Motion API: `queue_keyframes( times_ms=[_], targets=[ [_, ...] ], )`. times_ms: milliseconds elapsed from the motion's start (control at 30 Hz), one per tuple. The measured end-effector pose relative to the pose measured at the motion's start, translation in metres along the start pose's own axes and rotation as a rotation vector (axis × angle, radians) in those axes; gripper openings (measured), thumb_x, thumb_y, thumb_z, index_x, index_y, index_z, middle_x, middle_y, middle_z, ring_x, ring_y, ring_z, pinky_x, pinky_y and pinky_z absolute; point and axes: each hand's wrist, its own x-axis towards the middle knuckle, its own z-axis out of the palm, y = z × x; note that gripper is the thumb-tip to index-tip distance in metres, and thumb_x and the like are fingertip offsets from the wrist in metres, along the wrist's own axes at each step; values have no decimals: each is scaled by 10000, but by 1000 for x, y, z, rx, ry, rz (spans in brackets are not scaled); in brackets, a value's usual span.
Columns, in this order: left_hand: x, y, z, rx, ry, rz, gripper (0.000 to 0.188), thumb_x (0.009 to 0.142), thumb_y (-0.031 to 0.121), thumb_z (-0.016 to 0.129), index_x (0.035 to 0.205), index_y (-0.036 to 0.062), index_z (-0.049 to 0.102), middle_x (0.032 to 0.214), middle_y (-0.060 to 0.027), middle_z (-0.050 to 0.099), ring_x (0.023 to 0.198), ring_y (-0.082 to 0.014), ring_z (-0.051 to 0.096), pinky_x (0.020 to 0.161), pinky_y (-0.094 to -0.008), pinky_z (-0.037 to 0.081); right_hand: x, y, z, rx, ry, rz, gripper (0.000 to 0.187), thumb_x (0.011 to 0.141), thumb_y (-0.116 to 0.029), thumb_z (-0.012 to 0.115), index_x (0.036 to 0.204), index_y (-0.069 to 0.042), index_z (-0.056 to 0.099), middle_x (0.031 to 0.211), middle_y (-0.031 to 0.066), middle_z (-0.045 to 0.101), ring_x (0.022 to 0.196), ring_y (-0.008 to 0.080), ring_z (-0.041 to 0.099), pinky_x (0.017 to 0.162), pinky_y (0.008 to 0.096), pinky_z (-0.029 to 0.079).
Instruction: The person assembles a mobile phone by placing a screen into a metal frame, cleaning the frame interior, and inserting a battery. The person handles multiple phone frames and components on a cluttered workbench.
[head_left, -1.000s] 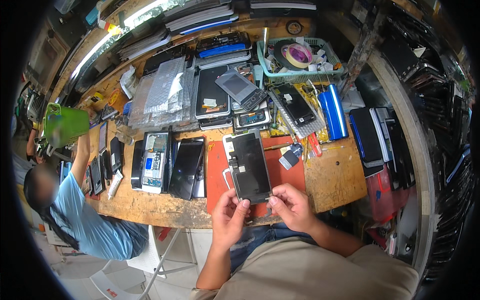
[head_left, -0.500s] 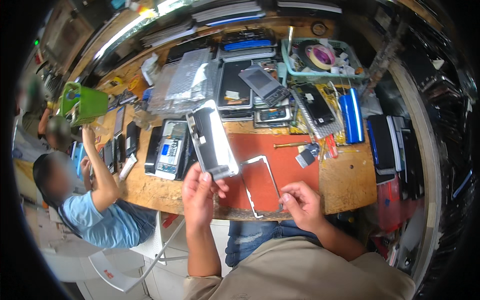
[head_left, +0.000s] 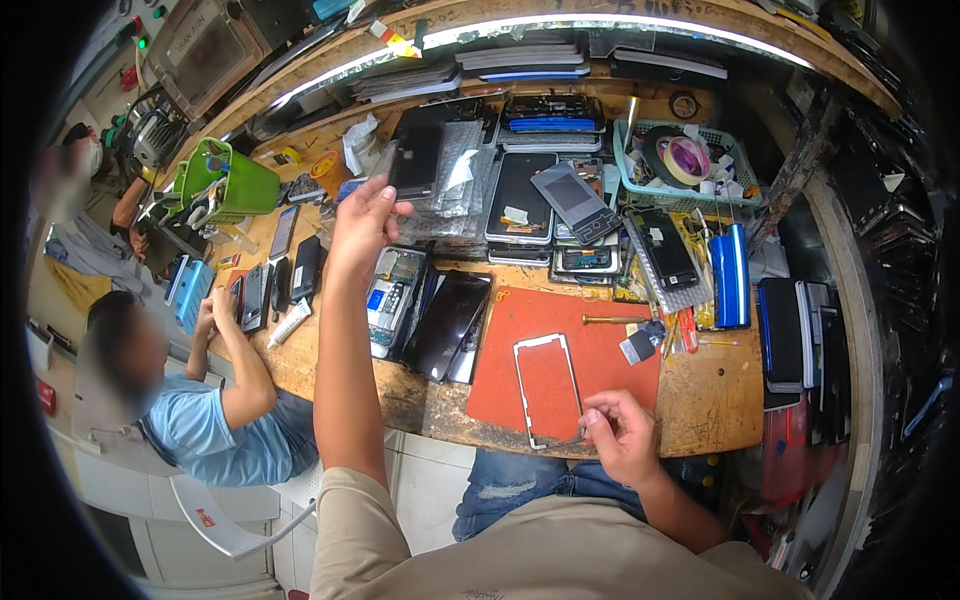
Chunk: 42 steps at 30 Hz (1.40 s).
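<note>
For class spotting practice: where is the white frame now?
The frame is right of centre in the head view, over the red mat, beside the right hand.

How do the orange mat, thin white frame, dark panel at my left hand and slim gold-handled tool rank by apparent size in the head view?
1. Orange mat
2. Thin white frame and dark panel: unsure, as the panel lies farther from the camera
3. Slim gold-handled tool
</note>
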Motion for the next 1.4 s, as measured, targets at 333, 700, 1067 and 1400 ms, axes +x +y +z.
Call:
queue_keyframes(
  times_ms=[333, 700, 1067, 1400],
  targets=[
    [-30, -24, 3, -107, 84, 54, 439, 1087, 201, 590, 1474, 15, 499, 795, -37, 662, 538, -45, 480, 486, -205, 376, 0, -5, -1, -137, -57, -61, 127, 1019, -45, 648, 1115, 38, 639, 861, 78, 714, 724, 100, 670, 642, 255, 548],
    [-156, -53, 83, 605, -177, 378, 102, 977, 86, 709, 1039, 6, 719, 921, -110, 704, 809, -236, 657, 740, -346, 526, 4, -15, 3, -265, -28, -295, 147, 942, 15, 682, 1086, 33, 655, 844, 118, 703, 663, 209, 696, 577, 323, 552],
    [-164, -42, 96, 330, -457, 96, 138, 923, 66, 759, 1037, 15, 700, 934, -72, 645, 857, -180, 617, 799, -317, 506, 3, -13, 5, -225, 114, -289, 178, 932, 8, 702, 1101, 26, 650, 855, 94, 699, 639, 160, 652, 552, 292, 504],
    [-195, -36, 76, -320, -146, -86, 93, 982, 102, 761, 1016, 43, 697, 881, 48, 603, 713, -2, 491, 553, -169, 374, 7, -8, 4, -151, 117, -216, 224, 953, -58, 756, 1133, 19, 648, 811, 18, 611, 628, 73, 523, 557, 233, 430]
  ],
)
